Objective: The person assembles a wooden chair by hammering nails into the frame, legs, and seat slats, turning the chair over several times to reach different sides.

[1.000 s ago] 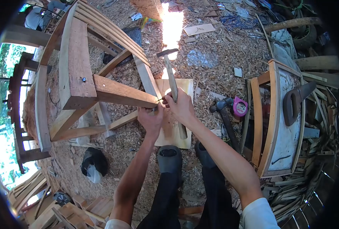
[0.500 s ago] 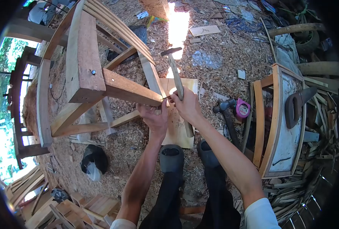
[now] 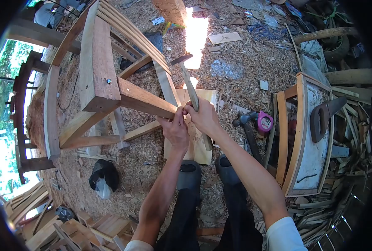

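Observation:
A wooden chair frame (image 3: 148, 101) lies tilted on the left, one of its rails ending at my hands. My left hand (image 3: 176, 130) is pinched at that rail's end, and what its fingertips hold is too small to name. Close beside it, my right hand (image 3: 203, 116) is wrapped round the handle of a hammer (image 3: 189, 79), whose head points up and away from me. The two hands' fingertips nearly meet. Below them a flat board (image 3: 198, 144) lies on the ground.
Right of my hands lie a second hammer (image 3: 248, 129) and a pink tape measure (image 3: 264, 121). A handsaw (image 3: 320, 121) rests on a framed panel (image 3: 305, 167). A black bag (image 3: 104, 175) sits at lower left. Another person (image 3: 47, 16) is at upper left.
My left hand has shifted slightly right, its fingers now closer together at the rail's end. The thin piece seen between my hands is now hidden. The hammer's head has tipped a little left.

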A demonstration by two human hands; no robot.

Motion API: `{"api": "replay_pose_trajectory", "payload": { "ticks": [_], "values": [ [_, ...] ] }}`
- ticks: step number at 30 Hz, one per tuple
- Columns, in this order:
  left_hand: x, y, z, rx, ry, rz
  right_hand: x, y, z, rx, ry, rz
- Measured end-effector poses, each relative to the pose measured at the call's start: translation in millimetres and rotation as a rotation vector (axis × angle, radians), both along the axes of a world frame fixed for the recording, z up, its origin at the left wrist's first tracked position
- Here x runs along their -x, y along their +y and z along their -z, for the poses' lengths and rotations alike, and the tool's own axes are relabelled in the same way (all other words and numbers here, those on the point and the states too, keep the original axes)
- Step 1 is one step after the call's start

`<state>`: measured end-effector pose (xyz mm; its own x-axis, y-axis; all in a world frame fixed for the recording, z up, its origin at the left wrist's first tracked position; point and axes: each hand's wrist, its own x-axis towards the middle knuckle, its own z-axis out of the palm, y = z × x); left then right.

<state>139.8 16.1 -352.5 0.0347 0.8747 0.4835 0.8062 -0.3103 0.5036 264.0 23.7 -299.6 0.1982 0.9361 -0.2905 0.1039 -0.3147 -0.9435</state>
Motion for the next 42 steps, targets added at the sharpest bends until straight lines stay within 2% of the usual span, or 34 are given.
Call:
{"api": "replay_pose_trajectory", "payload": {
  "ticks": [5,8,11,14,17,23,26,29,32,35,42],
  "values": [
    [2,4,1,-0.069,0.085,-0.009,-7,-10,-6,0.057,0.020,-0.039],
    [4,4,3,-0.050,0.023,0.032,0,-43,8,-0.057,-0.072,0.113],
    [5,5,1,-0.087,0.008,0.069,-6,-83,-3,0.056,0.242,0.112],
    [6,5,2,-0.057,-0.009,0.081,-15,-103,-1,-0.020,-0.025,-0.029],
    [5,6,4,-0.066,0.041,0.062,-3,-116,3,-0.045,-0.001,0.047],
    [3,6,-3,-0.137,0.065,0.071,-3,-120,-5,0.076,-0.031,-0.025],
    [5,8,1,-0.107,0.028,0.098,1,-122,-6,0.025,-0.030,0.066],
    [8,8,4,-0.102,0.032,0.102,-2,-119,0,0.044,-0.082,-0.034],
    [4,7,1,-0.083,0.018,0.066,0,-120,-8,-0.014,0.016,0.164],
    [-3,4,-5,-0.105,0.031,0.018,-1,-118,1,0.078,-0.049,-0.013],
    [-7,2,-1,-0.104,0.039,-0.095,7,-115,1,0.054,-0.024,0.030]
  ]
}}
